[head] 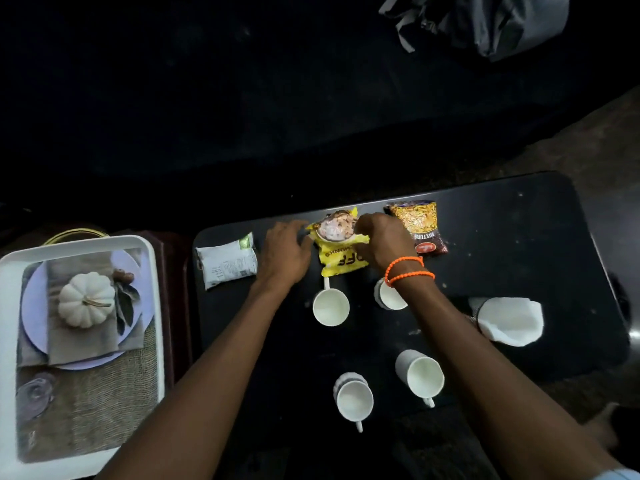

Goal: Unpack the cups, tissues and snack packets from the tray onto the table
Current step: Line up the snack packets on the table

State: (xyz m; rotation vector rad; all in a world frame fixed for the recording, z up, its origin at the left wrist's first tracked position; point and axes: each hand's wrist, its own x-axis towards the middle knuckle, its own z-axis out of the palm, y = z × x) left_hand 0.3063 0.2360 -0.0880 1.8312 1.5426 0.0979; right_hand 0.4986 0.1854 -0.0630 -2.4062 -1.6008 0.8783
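Four cups (330, 307) are set on the dark tabletop (512, 244). Three packets (341, 245) and tissues (509, 320) are laid alongside.

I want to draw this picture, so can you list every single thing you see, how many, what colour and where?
cups: four, white, standing on the table's near half
yellow packet: one, yellow, far middle of the table, between both hands
brown packet: one, brown and gold, right of the yellow packet
white packet: one, white with green, table's left end
tissues: one pile, white, right side of the table
table: one, black, centre
tray: one, white with a pumpkin picture inside, left of the table
bag: one, grey, top right
bracelets: two, orange, on the right wrist
left hand: one, fingers touching the yellow packet's left edge
right hand: one, fingers pinching the yellow packet's top
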